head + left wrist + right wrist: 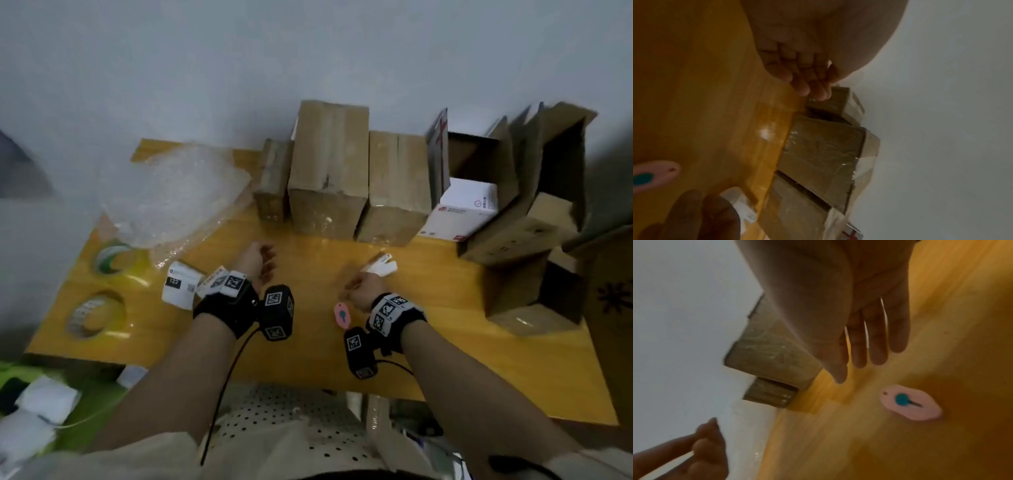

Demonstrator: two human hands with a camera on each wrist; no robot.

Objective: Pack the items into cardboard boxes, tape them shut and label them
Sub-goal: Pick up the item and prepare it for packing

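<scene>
Three brown cardboard boxes (pixel 329 171), sealed with clear tape, stand in a row at the far edge of the yellow wooden table (pixel 308 359) against the wall; judged from that, packing and taping of these is done. No label shows on their visible faces, so labelling likely remains. Head view: open, empty brown cardboard boxes (pixel 534 212) are piled far right, with a white printed carton (pixel 462 209) just in front of one, apparently still to pack. A clear bubble-wrap sheet (pixel 178 192) lies far left, two tape rolls (pixel 113 262) at the left edge. White printed shipping labels (pixel 180 286) lie just left of the left hand (pixel 258 262); a small white label strip (pixel 382 266) lies just beyond the right hand (pixel 361 291). A pink oval box cutter with a teal button (pixel 341 316) rests near the right wrist. Both hands hover apart over mid-table, holding nothing.

Left wrist view: left hand fingers (pixel 803 81) loosely curled, empty, near the sealed boxes; glossy tape wrinkles show on the cardboard.

Right wrist view: right hand fingers (pixel 877 344) straight and relaxed, empty, above the table; the cutter (pixel 910 403) lies just beside them, untouched.
</scene>
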